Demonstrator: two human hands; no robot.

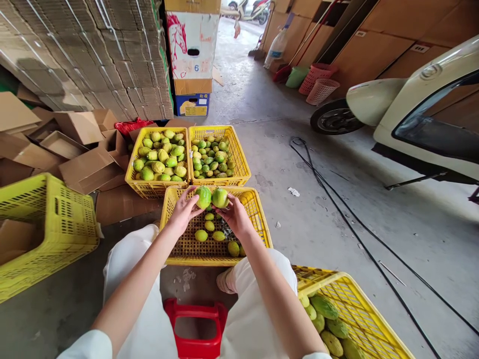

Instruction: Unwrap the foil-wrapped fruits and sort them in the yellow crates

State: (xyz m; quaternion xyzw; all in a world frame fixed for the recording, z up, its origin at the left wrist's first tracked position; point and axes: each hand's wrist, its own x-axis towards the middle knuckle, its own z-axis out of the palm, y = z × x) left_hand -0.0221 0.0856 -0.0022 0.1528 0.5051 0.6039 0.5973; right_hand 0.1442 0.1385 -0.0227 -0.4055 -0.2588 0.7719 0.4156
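Note:
My left hand [183, 210] is closed around a green lemon [203, 197] with darker streaks. Side by side with it, a second green lemon [220, 198] is gripped by my right hand [234, 215]. Both hands are above a yellow plastic crate [179, 252] between my knees. Inside that crate lie several yellower lemons [201, 235] and a crumpled, shiny dark wrapper [226, 229]. Just beyond are two fuller crates: the left one holds large yellow-green lemons [162, 154], the right one smaller, greener lemons [213, 157].
At the lower right is another crate [359, 304] of green fruit. A yellow crate [71, 219] with cardboard stands at left, near loose boxes [82, 129]. Black cable [337, 199] crosses the floor beside a parked scooter [419, 104]. A red stool [196, 311] is below me.

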